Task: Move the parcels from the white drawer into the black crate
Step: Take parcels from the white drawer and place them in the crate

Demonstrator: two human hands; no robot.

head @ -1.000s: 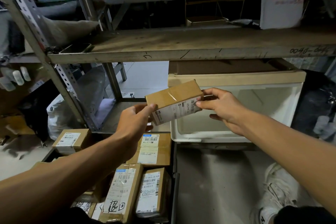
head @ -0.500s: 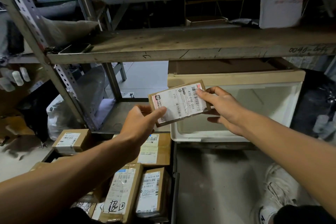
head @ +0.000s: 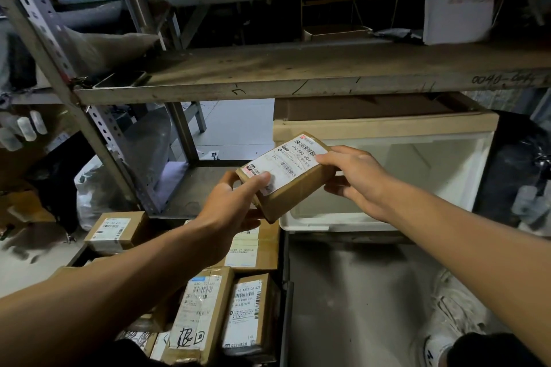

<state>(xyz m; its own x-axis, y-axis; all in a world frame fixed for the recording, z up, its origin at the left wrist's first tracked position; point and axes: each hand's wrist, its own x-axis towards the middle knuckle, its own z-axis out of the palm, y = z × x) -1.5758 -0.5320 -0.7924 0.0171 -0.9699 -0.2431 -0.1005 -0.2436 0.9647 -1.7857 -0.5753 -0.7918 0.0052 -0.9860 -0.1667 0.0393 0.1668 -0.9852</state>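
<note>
Only the head camera here, looking down past both arms. Both hands are holding up one brown cardboard parcel [head: 290, 177], label side facing up and tilted, with the barcode end pointing up and to the right. The left hand [head: 231, 211] is gripping the lower left corner, thumb lying across the label edge and fingers curled underneath. The right hand [head: 357, 180] is pinching the upper right end, fingertips sitting on top of the label and the thumb tucked below. So both hands are closed around the same parcel, neither one spread out.

The parcel is hanging in the air just in front of the white drawer [head: 384, 217], overlapping its front left corner, and above the back end of the black crate [head: 284, 301]. The drawer is sitting under a wooden shelf [head: 298, 74] on a metal rack, and no other parcel is showing inside it from this angle.

Down in the crate, several labelled parcels [head: 217, 313] are lying packed side by side, one with handwriting on its label. Another small box [head: 114, 231] is sitting at the crate's far left corner. A white sneaker [head: 447, 316] is poking in at the bottom right on the grey floor.
</note>
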